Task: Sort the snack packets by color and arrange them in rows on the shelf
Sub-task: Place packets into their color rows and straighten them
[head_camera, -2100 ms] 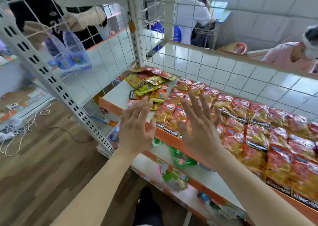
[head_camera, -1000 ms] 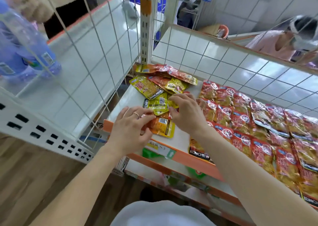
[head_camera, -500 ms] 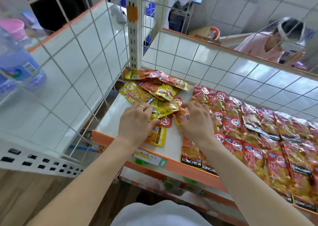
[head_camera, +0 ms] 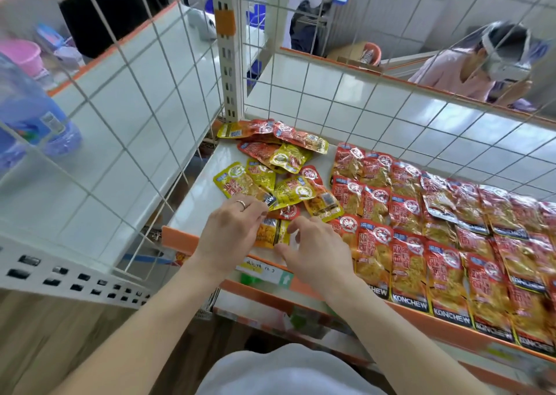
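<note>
**Closing in on one yellow packet at the near edge**

At the near lip of the shelf: holding a yellow packet with the left hand, grip clamped over its left end, as half a second ago. Now meeting its right edge with the right hand, drawn back from the pile toward the near left. Cannot tell whether that grip is together on the edge or just apart. Probably squaring up the first of a yellow row in the near-left corner.

Just beyond, still to sort: a mixed pile of yellow and red packets, overlapping, reaching the far-left corner. To the right, already laid out near to far: red rows.

Hemmed in by wire grid on the left and far sides and a post at the far corner; little room between pile and rows. Past the grid, a blue bottle on the left and another person far right.
</note>
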Available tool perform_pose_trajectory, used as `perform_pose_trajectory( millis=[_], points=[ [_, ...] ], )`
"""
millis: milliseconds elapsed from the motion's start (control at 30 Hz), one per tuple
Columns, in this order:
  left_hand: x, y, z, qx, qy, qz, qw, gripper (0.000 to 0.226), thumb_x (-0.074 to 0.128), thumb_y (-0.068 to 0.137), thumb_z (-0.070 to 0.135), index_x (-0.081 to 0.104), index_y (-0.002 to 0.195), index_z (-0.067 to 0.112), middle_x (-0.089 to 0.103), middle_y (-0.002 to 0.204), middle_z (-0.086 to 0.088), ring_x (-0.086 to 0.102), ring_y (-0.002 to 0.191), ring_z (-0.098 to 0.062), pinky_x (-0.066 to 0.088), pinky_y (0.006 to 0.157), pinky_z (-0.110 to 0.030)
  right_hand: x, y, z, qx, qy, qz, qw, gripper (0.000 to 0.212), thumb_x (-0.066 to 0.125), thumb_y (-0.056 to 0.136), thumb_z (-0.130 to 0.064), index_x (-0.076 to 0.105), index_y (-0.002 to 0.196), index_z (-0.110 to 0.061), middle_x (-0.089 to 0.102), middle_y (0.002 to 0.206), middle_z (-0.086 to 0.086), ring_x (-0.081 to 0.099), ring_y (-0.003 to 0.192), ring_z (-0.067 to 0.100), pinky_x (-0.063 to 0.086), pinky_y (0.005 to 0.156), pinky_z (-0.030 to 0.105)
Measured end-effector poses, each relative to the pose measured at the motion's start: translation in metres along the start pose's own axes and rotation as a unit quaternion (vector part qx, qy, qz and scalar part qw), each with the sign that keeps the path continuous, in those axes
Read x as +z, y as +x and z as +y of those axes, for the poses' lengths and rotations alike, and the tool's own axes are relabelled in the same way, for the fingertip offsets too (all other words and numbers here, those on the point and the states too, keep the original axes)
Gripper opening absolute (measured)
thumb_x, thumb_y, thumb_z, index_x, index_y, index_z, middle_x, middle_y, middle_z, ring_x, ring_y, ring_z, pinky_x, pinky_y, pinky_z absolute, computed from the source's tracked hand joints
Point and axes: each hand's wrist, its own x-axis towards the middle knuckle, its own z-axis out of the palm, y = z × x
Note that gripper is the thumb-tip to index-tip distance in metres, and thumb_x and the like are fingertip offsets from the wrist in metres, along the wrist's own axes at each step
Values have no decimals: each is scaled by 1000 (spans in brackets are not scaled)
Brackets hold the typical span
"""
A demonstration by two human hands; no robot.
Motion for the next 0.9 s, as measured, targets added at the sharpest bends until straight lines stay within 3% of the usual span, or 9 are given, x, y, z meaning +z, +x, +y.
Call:
perform_pose_trajectory(
  millis=[167,267,367,433,500,600,700,800,900],
  points=[
    [-19,-9,8,-44,-69,31,996,13,76,84,-3,68,93,3,68,88,-5,62,79,-15,48,78,-11,4,-1,-3,22,-8,15,1000,61,65,85,-61,51,128,-20,55,121,0,57,112,24,49,84,39],
    [-28,-14,15,-96,-95,54,989,20,69,90,-1,63,108,4,65,94,-3,59,81,-7,49,78,-15,4,0,-9,45,-3,18,999,66,67,83,-63,51,127,-17,52,120,0,57,111,24,45,79,37],
    [-37,-15,22,-164,-103,69,979,35,60,96,0,59,131,5,58,99,0,54,83,-2,42,77,-7,7,5,-14,73,31,-7,997,50,71,85,-51,54,114,-13,54,111,2,59,97,25,44,73,35],
    [-44,-16,27,-176,-101,81,976,34,56,98,-1,61,131,5,54,100,-2,53,83,0,40,72,-4,9,10,-17,79,59,-23,995,32,71,86,-40,57,91,-12,57,98,5,57,78,23,48,66,36],
    [-51,-18,31,-217,-126,105,962,27,55,99,2,64,123,11,58,103,-4,56,88,-2,45,74,-8,10,12,-20,72,45,-27,996,25,69,86,-33,54,91,-13,55,99,6,55,78,24,47,65,36],
    [-61,-19,38,-363,-226,159,890,13,54,102,11,61,107,21,66,99,-2,63,86,-6,55,78,-27,8,7,-23,26,-16,-4,1000,46,67,89,-38,50,125,-14,47,119,5,57,100,28,50,74,40],
    [-72,-19,46,-438,-402,212,775,17,48,104,5,59,98,16,71,81,7,66,73,-1,53,66,-19,9,3,-20,-22,-54,6,998,59,64,90,-49,48,138,-20,41,128,4,54,110,26,50,77,39],
    [-78,-21,49,-464,-582,238,624,21,40,104,-1,58,99,10,74,87,-3,70,81,-14,59,72,-28,6,5,-17,-118,-118,16,986,56,61,91,-55,55,131,-15,41,128,4,47,116,23,50,82,37],
    [-82,-27,55,-452,-636,226,583,24,37,100,-7,57,98,6,75,84,-8,73,80,-20,62,69,-31,1,7,-16,-221,-201,3,954,43,55,98,-47,63,115,-8,48,124,8,52,108,25,51,83,38]
  ],
)
